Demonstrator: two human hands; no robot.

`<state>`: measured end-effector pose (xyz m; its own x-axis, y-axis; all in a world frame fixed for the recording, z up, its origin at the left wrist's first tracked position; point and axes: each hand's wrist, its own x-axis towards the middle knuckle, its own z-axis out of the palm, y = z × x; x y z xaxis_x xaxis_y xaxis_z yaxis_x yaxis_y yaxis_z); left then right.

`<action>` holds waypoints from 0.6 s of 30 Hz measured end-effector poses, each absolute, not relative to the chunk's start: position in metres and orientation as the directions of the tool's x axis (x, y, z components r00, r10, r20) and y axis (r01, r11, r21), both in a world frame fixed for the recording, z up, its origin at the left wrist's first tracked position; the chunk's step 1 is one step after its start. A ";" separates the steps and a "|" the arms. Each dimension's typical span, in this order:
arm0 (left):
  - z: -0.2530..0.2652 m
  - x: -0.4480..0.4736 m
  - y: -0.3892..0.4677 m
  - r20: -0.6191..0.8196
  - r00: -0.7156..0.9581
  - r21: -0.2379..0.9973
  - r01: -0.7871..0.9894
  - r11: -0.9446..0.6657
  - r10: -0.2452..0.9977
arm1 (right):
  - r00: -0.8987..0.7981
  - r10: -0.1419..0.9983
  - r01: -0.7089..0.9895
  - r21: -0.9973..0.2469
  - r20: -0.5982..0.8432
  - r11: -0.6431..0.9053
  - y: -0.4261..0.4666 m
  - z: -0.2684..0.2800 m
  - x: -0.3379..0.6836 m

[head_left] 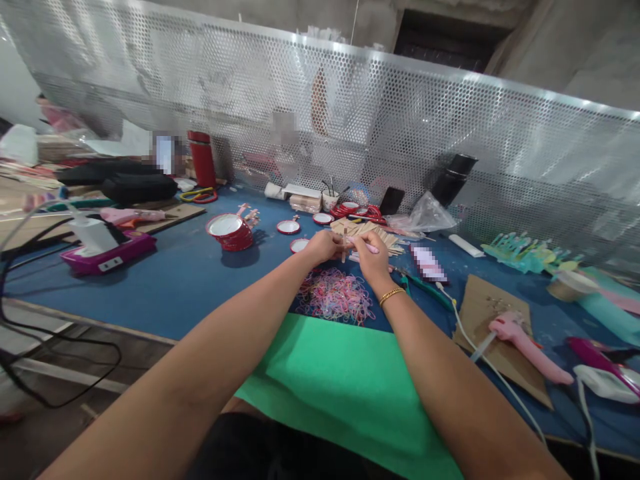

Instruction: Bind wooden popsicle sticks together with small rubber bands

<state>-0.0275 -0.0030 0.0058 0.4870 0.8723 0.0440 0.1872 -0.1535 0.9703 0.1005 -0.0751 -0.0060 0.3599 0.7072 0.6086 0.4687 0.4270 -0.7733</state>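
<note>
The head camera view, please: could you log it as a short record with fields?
Left hand: pinches a small wooden stick
Right hand: meets the left at the stick, gold bracelet on the wrist
Below the hands: heap of rubber bands on the blue table
Nearer edge: green sheet
Right side: pink glue gun on cardboard
Behind: perforated metal screen

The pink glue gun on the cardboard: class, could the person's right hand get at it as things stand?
Probably yes. The glue gun lies in the open on the cardboard, nothing over it, but the right hand is now busy with a small stick.
</note>
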 end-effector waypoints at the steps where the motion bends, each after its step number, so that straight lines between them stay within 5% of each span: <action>1: 0.007 -0.028 -0.004 0.041 0.483 0.971 0.188 -0.149 0.875 | 0.372 0.712 0.454 -0.786 0.596 0.420 -0.075 -0.007 0.101; 18: 0.006 -0.027 -0.002 0.040 0.483 0.968 0.197 -0.153 0.875 | 0.354 0.707 0.465 -0.771 0.612 0.435 -0.077 -0.005 0.099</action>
<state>-0.0274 -0.0023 0.0057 0.4833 0.8745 0.0402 0.1966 -0.1532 0.9684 0.0992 -0.0775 -0.0046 0.3540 0.7071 0.6121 0.4651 0.4347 -0.7712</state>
